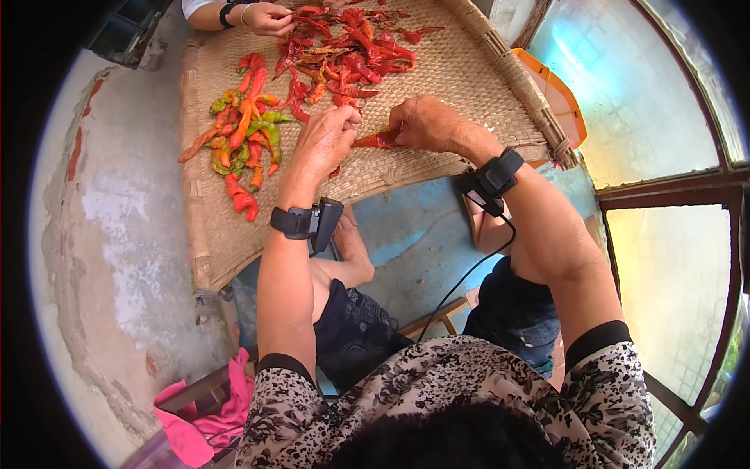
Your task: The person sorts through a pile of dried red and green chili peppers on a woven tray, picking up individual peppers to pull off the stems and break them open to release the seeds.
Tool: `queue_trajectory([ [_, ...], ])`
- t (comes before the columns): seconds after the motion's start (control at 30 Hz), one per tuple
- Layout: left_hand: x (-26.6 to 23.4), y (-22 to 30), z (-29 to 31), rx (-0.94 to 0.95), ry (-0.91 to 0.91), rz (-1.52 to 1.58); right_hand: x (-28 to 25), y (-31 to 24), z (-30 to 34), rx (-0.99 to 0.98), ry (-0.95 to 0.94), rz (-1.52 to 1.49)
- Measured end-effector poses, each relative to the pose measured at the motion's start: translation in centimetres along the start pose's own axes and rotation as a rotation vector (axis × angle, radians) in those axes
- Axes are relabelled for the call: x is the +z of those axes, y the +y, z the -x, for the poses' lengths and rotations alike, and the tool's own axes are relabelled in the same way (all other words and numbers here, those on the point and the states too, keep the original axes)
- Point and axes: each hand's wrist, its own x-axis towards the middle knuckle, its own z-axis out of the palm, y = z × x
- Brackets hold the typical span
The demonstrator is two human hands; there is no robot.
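Observation:
A dried red chili pepper [376, 141] lies between my hands over the near part of a woven mat [422, 168]. Its right end is in the closed fingers of my right hand [432, 125]. My left hand [324, 142] is curled with thumb and fingers together near the pepper's other end; what it pinches, if anything, is hidden. Beyond my hands spreads a pile of dried red chilies [351, 55]. On the left sits a heap of fresher red, orange and green chilies [246, 129].
Another person's hand [268, 19] reaches over the pile at the far left. The mat has a rolled right edge [519, 74], with an orange-rimmed container [574, 117] beyond. A wall stands left, window panes [664, 273] right. Pink cloth [191, 422] hangs lower left.

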Motion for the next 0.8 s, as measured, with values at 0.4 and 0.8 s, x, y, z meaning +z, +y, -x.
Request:
queue_trajectory([
  [0.4,-2.5,-1.3,1.7,-0.137,0.130,-0.071,0.2,-3.3,0.1,0.166,-0.039,0.381],
  [0.8,-1.8,-0.6,2.9,-0.225,0.009,-0.342,-2.1,-1.2,1.7,-0.058,0.273,-0.007],
])
